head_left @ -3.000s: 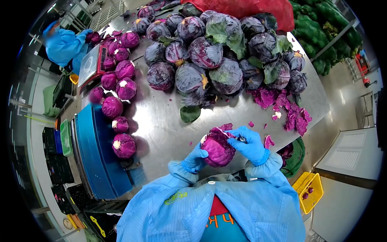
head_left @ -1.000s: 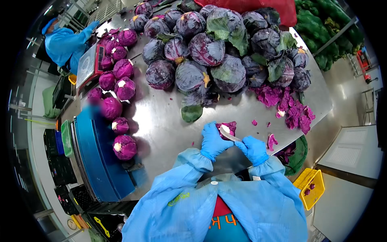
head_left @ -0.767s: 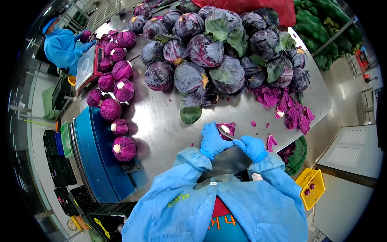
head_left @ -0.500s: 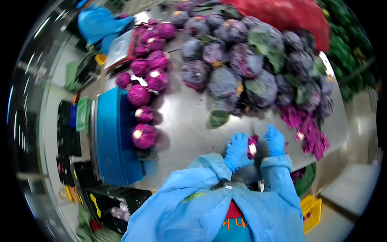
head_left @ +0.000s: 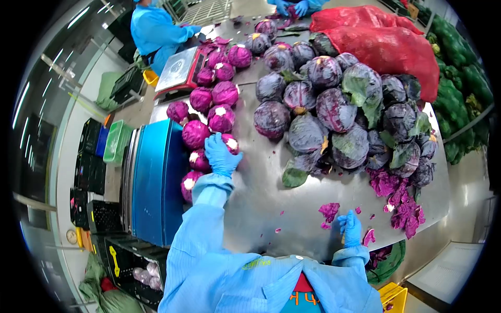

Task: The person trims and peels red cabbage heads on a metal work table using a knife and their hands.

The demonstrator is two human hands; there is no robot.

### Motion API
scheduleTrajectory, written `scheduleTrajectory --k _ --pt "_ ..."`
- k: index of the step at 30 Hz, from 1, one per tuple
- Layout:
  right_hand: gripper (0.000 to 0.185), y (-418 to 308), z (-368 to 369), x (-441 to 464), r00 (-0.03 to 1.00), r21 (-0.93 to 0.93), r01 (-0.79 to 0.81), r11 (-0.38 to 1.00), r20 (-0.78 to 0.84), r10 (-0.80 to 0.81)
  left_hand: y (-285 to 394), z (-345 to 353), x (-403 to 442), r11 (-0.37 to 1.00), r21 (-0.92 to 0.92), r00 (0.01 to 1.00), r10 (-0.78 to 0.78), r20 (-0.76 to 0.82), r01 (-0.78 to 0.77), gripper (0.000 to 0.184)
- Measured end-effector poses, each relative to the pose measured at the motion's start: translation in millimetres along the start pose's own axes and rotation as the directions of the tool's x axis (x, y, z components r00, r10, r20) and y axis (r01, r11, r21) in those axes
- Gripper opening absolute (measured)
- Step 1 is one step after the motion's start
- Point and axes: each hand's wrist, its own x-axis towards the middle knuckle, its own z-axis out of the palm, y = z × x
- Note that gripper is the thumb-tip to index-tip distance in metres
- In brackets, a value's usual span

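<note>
My left hand (head_left: 222,155), in a blue glove, is closed round a peeled red cabbage (head_left: 230,144) with a pale cut stem. It is in the left-hand group of peeled cabbages (head_left: 221,118), against its neighbours. My right hand (head_left: 350,228), gloved too, has its fingers curled near the front edge of the metal table (head_left: 255,203). A small tan bit shows under those fingers, but I cannot make out what it is. Beside that hand lie loose purple leaves (head_left: 329,211) and a leaf scrap (head_left: 369,237).
Unpeeled cabbages (head_left: 336,110) are heaped at the middle right, with peeled-off leaves (head_left: 406,214) by them. Red mesh sacks (head_left: 381,49) lie behind. A scale (head_left: 180,70) and a blue bin (head_left: 162,182) flank the left side. Other people (head_left: 156,31) work at the far end.
My left hand has moved left and away from me with the cabbage, to the peeled group. My right hand is lower in view. Loose leaves now show where the hands were.
</note>
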Motion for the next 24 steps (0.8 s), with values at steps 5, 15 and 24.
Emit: scheduleTrajectory --k 5,15,24 --pt "0.027 -25 56 -20 0.985 0.234 0.028 0.972 0.157 -0.066 -20 23 13 0.926 0.374 0.995 0.020 0.101 -0.056 0.100" --pt "0.040 12 73 23 0.995 0.481 0.090 0.872 -0.078 -0.059 21 -10 22 0.955 0.262 0.906 -0.228 0.358 0.137 0.110" --pt "0.030 -3 -38 79 0.945 0.522 0.256 0.814 -0.313 -0.096 184 22 58 0.623 -0.626 0.855 0.497 -0.144 -0.468 0.054"
